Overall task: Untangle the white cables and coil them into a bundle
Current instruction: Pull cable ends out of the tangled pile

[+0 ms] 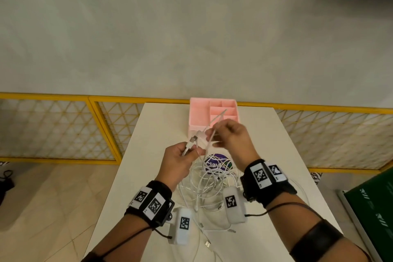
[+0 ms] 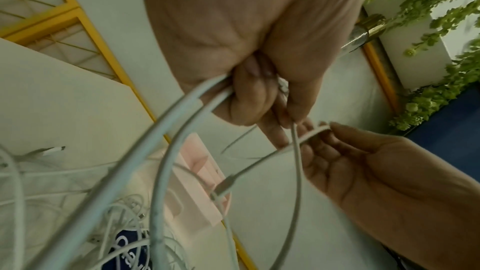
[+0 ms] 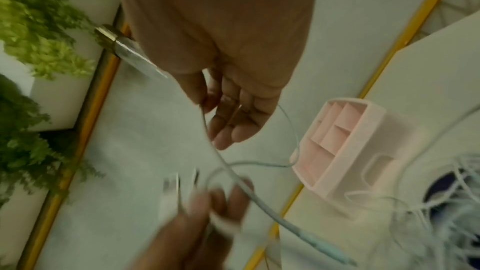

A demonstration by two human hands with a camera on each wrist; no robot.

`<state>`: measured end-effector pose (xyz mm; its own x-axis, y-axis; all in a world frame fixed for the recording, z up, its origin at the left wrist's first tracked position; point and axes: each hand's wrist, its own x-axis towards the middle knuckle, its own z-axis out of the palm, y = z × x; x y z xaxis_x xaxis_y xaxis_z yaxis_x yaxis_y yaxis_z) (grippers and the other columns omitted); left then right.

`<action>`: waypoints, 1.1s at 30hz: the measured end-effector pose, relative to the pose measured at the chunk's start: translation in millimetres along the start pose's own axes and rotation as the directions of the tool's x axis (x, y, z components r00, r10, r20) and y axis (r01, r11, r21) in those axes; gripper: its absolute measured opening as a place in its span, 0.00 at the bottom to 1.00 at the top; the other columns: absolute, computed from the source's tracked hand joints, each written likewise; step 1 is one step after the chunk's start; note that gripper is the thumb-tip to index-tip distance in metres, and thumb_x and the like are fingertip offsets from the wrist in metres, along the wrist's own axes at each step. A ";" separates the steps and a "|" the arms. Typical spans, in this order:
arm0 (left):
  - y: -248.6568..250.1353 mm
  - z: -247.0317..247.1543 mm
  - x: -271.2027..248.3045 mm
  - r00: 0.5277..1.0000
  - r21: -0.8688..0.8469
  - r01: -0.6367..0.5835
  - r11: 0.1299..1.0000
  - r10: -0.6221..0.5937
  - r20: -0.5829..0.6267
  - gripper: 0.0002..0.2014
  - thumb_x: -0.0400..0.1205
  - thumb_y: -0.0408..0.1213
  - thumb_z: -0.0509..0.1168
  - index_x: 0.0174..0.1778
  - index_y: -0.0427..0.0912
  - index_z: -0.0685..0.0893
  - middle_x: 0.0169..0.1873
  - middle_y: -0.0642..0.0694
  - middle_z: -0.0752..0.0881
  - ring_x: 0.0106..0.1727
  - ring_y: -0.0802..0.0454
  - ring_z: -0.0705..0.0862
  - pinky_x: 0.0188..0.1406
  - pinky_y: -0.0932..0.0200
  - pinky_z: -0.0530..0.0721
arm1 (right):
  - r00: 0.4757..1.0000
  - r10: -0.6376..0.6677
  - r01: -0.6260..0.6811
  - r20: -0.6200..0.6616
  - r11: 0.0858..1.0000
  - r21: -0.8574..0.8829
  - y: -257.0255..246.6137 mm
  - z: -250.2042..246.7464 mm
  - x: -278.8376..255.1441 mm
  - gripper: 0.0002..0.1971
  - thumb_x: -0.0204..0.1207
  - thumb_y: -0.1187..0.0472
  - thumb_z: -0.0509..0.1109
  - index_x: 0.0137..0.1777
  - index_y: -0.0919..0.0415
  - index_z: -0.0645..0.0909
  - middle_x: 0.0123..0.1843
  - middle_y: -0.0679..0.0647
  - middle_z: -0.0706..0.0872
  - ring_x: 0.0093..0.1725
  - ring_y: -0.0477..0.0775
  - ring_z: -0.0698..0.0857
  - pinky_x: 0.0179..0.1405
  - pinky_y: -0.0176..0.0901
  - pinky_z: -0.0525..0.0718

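Observation:
A tangle of white cables [image 1: 207, 185] lies on the white table [image 1: 153, 144] just below my raised hands. My left hand [image 1: 190, 151] grips a couple of cable ends, and their plugs [image 1: 193, 140] stick up past its fingers. In the left wrist view two thick strands [image 2: 182, 108] run out of the left hand [image 2: 249, 98]. My right hand [image 1: 212, 135] pinches a thin strand [image 1: 222, 112] that rises over the pink box. The right wrist view shows that strand [image 3: 221, 157] pinched by thumb and forefinger of the right hand [image 3: 210, 106], other fingers loose.
A pink compartment organizer [image 1: 196, 112] stands at the table's far edge. A round purple tub [image 1: 219, 160] sits under the cable pile. A loose USB plug [image 1: 207, 243] lies near the front. Yellow mesh fencing [image 1: 63, 130] runs behind the table, with a green board [image 1: 374, 208] at right.

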<state>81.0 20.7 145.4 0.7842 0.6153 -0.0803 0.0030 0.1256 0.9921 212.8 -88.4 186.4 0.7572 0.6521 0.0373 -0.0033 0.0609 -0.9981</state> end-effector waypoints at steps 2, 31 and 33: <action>-6.4 -7.3 1.5 0.998 -0.006 0.044 0.999 -0.045 -0.035 0.09 0.83 0.33 0.71 0.37 0.45 0.91 0.46 0.37 0.89 0.19 0.57 0.60 0.17 0.67 0.59 | 0.993 -0.026 0.048 -0.118 0.981 0.190 -16.8 -13.4 8.2 0.10 0.87 0.68 0.58 0.44 0.60 0.76 0.32 0.58 0.88 0.31 0.59 0.87 0.31 0.44 0.85; 33.0 35.0 6.8 0.999 -0.516 -0.011 0.857 0.034 0.035 0.16 0.91 0.42 0.52 0.37 0.44 0.70 0.26 0.50 0.66 0.22 0.55 0.63 0.19 0.63 0.64 | 0.888 0.088 0.098 0.452 0.923 -0.372 40.5 7.2 -56.6 0.12 0.79 0.47 0.72 0.58 0.51 0.83 0.46 0.53 0.90 0.47 0.47 0.87 0.57 0.56 0.84; 33.5 22.3 9.4 0.999 -0.506 -0.043 0.862 0.033 -0.028 0.18 0.92 0.44 0.51 0.36 0.45 0.70 0.26 0.50 0.67 0.23 0.54 0.66 0.21 0.61 0.69 | 0.881 0.146 0.063 0.451 0.907 -0.417 57.2 11.4 -62.8 0.11 0.84 0.49 0.66 0.48 0.55 0.83 0.32 0.50 0.85 0.34 0.50 0.83 0.46 0.52 0.83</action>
<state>102.2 13.3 180.1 0.7661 0.6407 -0.0500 -0.3447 0.4754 0.8094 157.6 -117.3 127.4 0.3717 0.9238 -0.0911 0.3172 -0.2187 -0.9228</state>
